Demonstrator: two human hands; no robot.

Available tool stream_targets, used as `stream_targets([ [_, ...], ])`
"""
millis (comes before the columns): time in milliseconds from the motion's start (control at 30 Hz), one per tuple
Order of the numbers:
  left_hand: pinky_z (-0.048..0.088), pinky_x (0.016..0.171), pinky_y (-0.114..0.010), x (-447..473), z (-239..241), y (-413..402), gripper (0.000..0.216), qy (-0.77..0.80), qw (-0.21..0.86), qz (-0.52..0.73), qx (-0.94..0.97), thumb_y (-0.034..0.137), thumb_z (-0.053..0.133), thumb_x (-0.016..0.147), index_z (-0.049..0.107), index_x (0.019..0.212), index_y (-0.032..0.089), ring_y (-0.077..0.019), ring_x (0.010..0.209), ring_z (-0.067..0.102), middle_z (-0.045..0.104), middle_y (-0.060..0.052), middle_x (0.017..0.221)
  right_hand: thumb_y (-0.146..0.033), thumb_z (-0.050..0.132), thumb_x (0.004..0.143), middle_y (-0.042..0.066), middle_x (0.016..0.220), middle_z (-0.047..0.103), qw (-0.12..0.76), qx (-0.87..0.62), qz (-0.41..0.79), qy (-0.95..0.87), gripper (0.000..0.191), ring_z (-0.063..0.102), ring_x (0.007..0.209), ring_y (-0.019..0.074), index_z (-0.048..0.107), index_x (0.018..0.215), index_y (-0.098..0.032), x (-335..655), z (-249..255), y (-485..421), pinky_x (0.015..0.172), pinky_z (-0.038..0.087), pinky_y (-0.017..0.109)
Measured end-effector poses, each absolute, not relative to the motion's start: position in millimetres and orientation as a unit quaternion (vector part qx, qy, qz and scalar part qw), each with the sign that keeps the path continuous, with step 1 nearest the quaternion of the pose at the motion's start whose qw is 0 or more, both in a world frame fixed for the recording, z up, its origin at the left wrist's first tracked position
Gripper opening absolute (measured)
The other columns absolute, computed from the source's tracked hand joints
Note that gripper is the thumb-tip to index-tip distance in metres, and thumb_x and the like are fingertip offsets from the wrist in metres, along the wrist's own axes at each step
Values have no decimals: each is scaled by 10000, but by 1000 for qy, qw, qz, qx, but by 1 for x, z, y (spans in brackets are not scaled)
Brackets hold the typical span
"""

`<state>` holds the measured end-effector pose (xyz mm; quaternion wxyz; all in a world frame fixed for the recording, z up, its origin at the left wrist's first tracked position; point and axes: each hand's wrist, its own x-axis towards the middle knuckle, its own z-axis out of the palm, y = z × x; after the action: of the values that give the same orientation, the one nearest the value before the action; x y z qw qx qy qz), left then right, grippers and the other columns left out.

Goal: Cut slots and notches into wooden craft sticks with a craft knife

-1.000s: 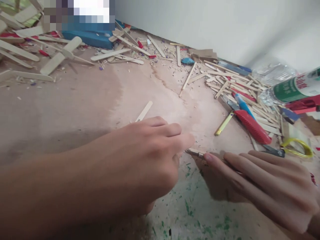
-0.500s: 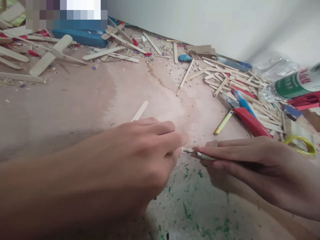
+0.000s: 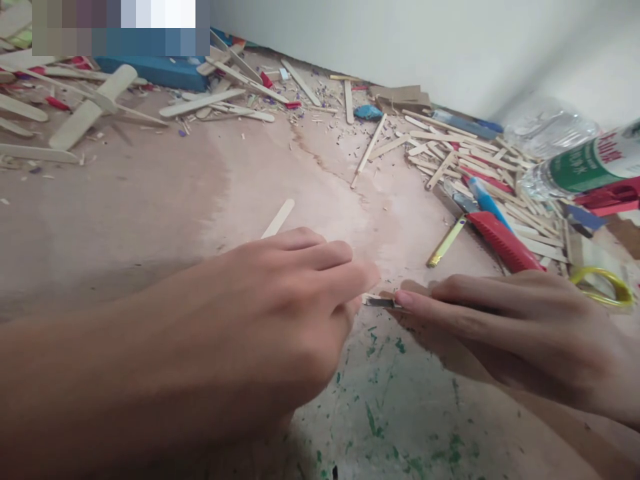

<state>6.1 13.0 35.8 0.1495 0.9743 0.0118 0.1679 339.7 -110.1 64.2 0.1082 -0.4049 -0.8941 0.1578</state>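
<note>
My left hand [image 3: 295, 313] lies on the board with its fingers curled down onto a wooden craft stick [image 3: 279, 218], whose far end pokes out beyond the knuckles. My right hand [image 3: 505, 327] is closed round a slim cutter; its metal blade [image 3: 376, 301] sticks out past the forefinger and points at my left fingertips, almost touching them. The part of the stick under my left hand is hidden.
A pile of wooden sticks [image 3: 470, 163] lies at the right with a red utility knife [image 3: 503, 243], a brass-coloured blade piece [image 3: 446, 243], yellow-handled scissors [image 3: 600, 283] and plastic bottles [image 3: 585, 163]. More sticks [image 3: 90, 113] and a blue box [image 3: 155, 70] lie at the back left. A white wall [image 3: 400, 40] runs behind.
My right hand has turned from flat fingers to a closed grip on the cutter and drawn the blade up to my left fingertips. My left hand has barely moved.
</note>
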Motion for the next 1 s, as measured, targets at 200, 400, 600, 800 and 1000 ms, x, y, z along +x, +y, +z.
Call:
stream_targets([
  [200, 630, 988, -465, 7, 30, 14, 332, 17, 158, 170, 973, -39, 652, 1078, 883, 1038, 196, -254, 970, 722, 784, -36, 1039, -205, 660, 1335, 22, 1189, 976, 143, -450, 310, -825, 642, 940, 919, 189, 688, 1924, -458, 332, 73, -101, 717, 708, 226],
  [400, 610, 942, -433, 7, 33, 13, 361, 9, 154, 164, 974, -37, 648, 1118, 821, 924, 213, -237, 939, 694, 782, -40, 1061, -342, 703, 1343, 12, 1314, 1020, 162, -501, 348, -776, 478, 1009, 1096, 249, 840, 1784, -468, 327, 72, -103, 804, 788, 233],
  [600, 615, 960, -446, 4, 36, 14, 318, 7, 161, 160, 974, -35, 682, 1067, 829, 934, 214, -249, 988, 716, 784, -45, 1097, -235, 701, 1329, 2, 1168, 1006, 137, -448, 372, -801, 469, 950, 850, 143, 878, 1743, -368, 331, 76, -87, 775, 736, 162],
  [800, 634, 982, -473, 6, 34, 14, 343, 13, 166, 156, 973, -20, 649, 1088, 844, 937, 217, -265, 1020, 748, 794, -52, 1090, -145, 623, 1325, 89, 1231, 990, 135, -426, 282, -849, 615, 956, 903, 199, 722, 1897, -349, 335, 68, -97, 712, 706, 243],
  [1000, 659, 968, -492, 6, 34, 14, 286, 4, 148, 161, 976, -22, 683, 1007, 838, 940, 208, -275, 970, 751, 783, -44, 1033, -221, 686, 1333, 75, 1269, 1019, 179, -486, 314, -796, 497, 983, 924, 209, 828, 1797, -333, 320, 64, -116, 720, 729, 219],
])
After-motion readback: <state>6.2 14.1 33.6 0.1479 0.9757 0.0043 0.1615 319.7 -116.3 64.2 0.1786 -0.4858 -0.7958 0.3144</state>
